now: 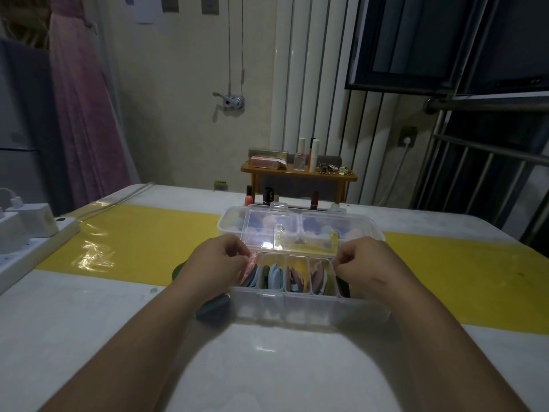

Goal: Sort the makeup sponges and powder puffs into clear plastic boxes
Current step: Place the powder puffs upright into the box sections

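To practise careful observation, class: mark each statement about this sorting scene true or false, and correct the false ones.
1. The near clear box has its lid shut. False: the lid is raised and the compartments are exposed.
2. The left hand and right hand are at opposite ends of the lid. True.
3. Powder puffs stand on edge in the compartments. True.
4. The strip across the table is red. False: it is yellow.
5. A dark puff lies on the table left of the box. True.
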`<action>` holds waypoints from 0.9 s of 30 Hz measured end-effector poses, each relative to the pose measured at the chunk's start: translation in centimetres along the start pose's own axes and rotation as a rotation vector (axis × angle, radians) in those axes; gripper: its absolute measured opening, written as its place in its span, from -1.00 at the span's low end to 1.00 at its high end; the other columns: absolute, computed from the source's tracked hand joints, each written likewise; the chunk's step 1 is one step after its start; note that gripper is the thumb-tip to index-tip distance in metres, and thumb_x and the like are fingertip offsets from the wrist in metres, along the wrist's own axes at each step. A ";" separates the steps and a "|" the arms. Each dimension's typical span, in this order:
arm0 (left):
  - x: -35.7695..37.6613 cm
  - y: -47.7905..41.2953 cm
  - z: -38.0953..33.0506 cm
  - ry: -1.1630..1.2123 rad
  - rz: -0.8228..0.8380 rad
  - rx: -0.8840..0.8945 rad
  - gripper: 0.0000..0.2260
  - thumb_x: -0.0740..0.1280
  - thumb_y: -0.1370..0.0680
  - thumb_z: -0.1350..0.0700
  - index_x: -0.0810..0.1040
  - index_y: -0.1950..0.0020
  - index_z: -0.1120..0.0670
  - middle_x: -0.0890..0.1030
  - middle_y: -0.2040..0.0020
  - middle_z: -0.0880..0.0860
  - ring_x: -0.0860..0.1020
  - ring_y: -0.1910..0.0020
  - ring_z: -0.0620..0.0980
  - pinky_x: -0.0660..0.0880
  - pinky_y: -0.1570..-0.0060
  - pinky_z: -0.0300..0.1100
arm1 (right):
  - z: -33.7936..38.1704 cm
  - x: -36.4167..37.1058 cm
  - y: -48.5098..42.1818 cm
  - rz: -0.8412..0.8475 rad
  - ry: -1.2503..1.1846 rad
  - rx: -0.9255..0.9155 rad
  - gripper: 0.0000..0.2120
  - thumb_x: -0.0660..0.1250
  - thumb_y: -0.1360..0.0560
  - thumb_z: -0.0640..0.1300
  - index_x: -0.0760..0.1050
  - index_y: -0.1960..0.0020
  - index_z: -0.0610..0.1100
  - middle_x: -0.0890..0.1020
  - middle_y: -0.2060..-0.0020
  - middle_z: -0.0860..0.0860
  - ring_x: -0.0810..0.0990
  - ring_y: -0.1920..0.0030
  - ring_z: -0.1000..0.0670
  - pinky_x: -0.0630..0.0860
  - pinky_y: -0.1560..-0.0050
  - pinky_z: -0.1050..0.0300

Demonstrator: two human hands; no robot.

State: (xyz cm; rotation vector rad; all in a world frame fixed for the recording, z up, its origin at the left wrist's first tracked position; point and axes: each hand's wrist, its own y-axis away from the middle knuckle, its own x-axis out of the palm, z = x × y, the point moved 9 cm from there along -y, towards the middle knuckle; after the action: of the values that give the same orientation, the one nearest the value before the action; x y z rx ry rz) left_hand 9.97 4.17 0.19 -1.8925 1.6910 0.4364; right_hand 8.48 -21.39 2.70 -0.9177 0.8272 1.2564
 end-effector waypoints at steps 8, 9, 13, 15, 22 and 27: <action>-1.0 -0.1 0.2 0.082 -0.052 0.012 -0.92 0.32 -0.58 0.11 0.58 0.03 -0.07 0.63 0.15 -0.01 0.58 0.20 0.05 0.54 0.23 -0.04 | -0.5 0.1 -0.3 0.028 -0.084 0.006 -0.81 0.34 -0.45 -0.18 0.62 0.32 -0.03 0.66 0.28 0.01 0.60 0.18 0.00 0.54 0.17 0.14; -1.2 -0.1 0.2 0.082 -0.068 0.015 -0.93 0.32 -0.57 0.11 0.58 0.02 -0.06 0.62 0.15 -0.01 0.58 0.20 0.07 0.54 0.24 -0.04 | -0.5 0.2 -0.3 0.029 -0.104 0.009 -0.80 0.33 -0.44 -0.21 0.63 0.31 -0.03 0.66 0.28 0.02 0.60 0.17 0.00 0.54 0.16 0.15; -1.6 -0.2 0.2 0.085 -0.088 0.019 -0.96 0.38 -0.54 0.11 0.61 0.08 -0.03 0.62 0.17 -0.02 0.57 0.21 0.03 0.54 0.18 -0.02 | -0.6 -0.1 -0.3 -0.005 -0.164 -0.007 -0.77 0.35 -0.45 -0.25 0.62 0.28 0.02 0.64 0.26 0.10 0.58 0.16 0.07 0.55 0.12 0.15; -1.8 -0.2 0.4 0.074 -0.096 0.015 -0.96 0.39 -0.53 0.11 0.62 0.10 -0.02 0.63 0.17 -0.05 0.57 0.18 -0.02 0.54 0.17 -0.04 | -0.6 -0.6 -0.4 -0.043 -0.200 -0.022 -0.76 0.33 -0.47 -0.25 0.62 0.26 0.03 0.63 0.23 0.10 0.57 0.15 0.06 0.53 0.14 0.15; -3.1 -0.8 1.4 0.045 -0.144 -0.006 -0.86 0.35 -0.55 0.18 0.65 0.10 -0.04 0.62 0.21 -0.08 0.54 0.26 0.00 0.51 0.26 -0.12 | -0.6 -1.4 -0.2 -0.166 -0.343 -0.043 -0.77 0.30 -0.48 -0.26 0.62 0.21 0.02 0.63 0.21 0.11 0.56 0.13 0.08 0.49 0.14 0.15; -4.0 -1.2 2.2 -0.056 -0.150 -0.053 -0.76 0.30 -0.54 0.26 0.67 0.14 -0.05 0.59 0.35 -0.01 0.57 0.31 0.09 0.63 0.15 0.03 | 0.8 -1.4 0.4 -0.211 -0.351 -0.135 -0.80 0.27 -0.54 -0.22 0.64 0.07 0.00 0.60 0.17 0.16 0.54 0.13 0.13 0.53 0.12 0.15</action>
State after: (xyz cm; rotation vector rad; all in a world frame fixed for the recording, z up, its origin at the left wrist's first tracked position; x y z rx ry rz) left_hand 10.85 8.79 0.99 -2.0093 1.5034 0.4737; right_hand 7.92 -21.23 4.28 -0.8348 0.3631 1.2508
